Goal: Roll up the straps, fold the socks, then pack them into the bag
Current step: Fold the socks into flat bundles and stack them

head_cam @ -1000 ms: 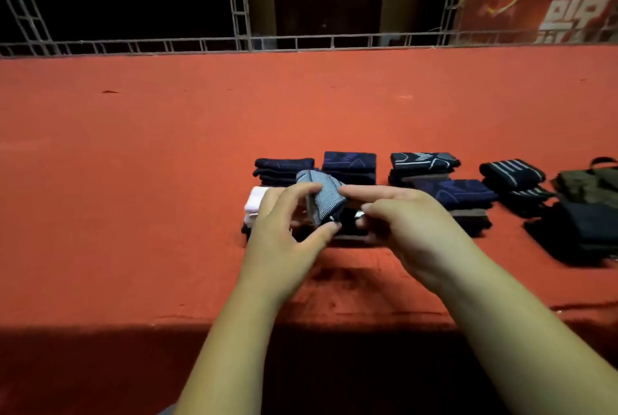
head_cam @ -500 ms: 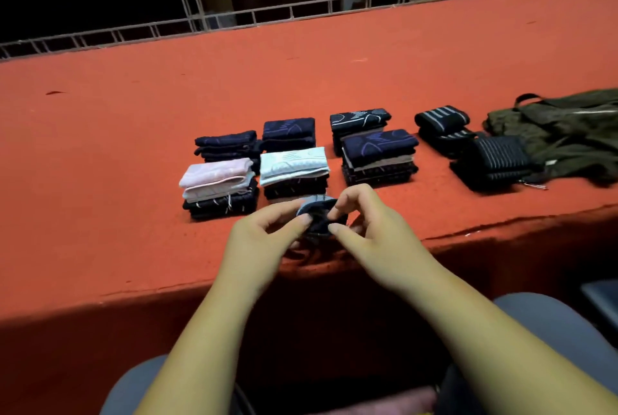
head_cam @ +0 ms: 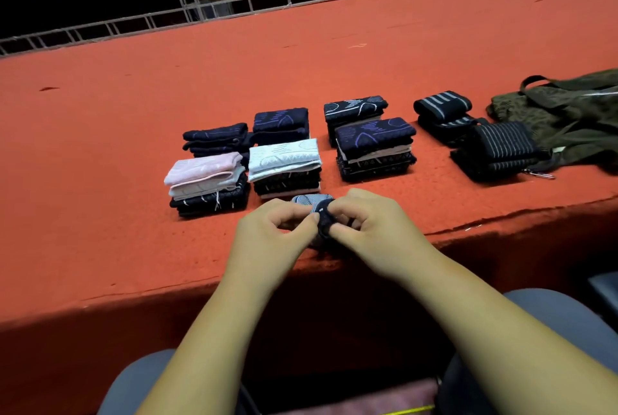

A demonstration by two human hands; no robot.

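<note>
My left hand [head_cam: 274, 234] and my right hand [head_cam: 371, 224] both pinch a small rolled grey-and-black striped strap [head_cam: 316, 207] just above the red table's near edge [head_cam: 200, 281]. Behind it stand folded sock stacks: a pink-topped stack [head_cam: 205, 177], a pale blue-topped stack [head_cam: 284, 160], and dark navy stacks [head_cam: 374, 144]. Two rolled black striped straps [head_cam: 441, 107] lie further right, with another striped roll [head_cam: 501, 147] in front of them. The olive green bag [head_cam: 568, 113] lies flat at the far right.
A metal railing [head_cam: 234, 10] runs along the table's far edge. A small metal clip [head_cam: 541, 175] lies by the bag. My knees in grey trousers [head_cam: 551, 314] are under the near edge.
The view tilted down and the hands drew the strap back from over the stacks to the near edge. The strap went from a loose flap to a tight little roll.
</note>
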